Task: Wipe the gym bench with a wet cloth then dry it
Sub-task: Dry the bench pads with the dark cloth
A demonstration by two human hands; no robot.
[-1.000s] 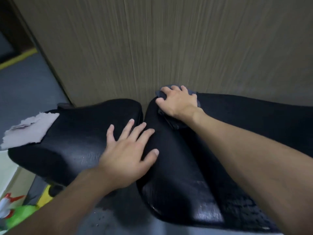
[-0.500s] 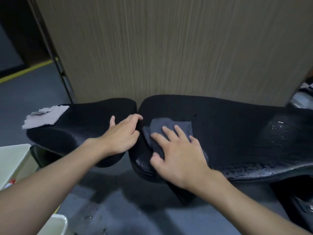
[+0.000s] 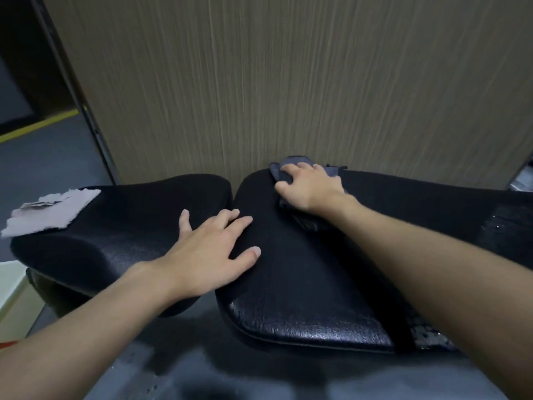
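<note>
Since half a second before, the right hand [image 3: 310, 189] had carried the dark cloth [image 3: 291, 161] from the near edge of the long pad [image 3: 302, 284] to its far edge, and the left hand [image 3: 207, 252] had left the seat pad's end to lie flat. From where I stood, the wood-grain wall panel [image 3: 288, 82] filled the background, with the gym bench close against it. The bench's long pad lay to the right and its seat pad [image 3: 121, 226] to the left, a narrow gap between them. The left hand lay open, palm down and fingers spread, across that gap, touching both pads. The right hand, its fingers bent over the bunched dark cloth, gripped it against the long pad just beside the wall. A pale cloth [image 3: 49, 210] lay at the seat pad's far left end, well apart from both hands. Water droplets [image 3: 501, 226] glistened at the long pad's right end.
</note>
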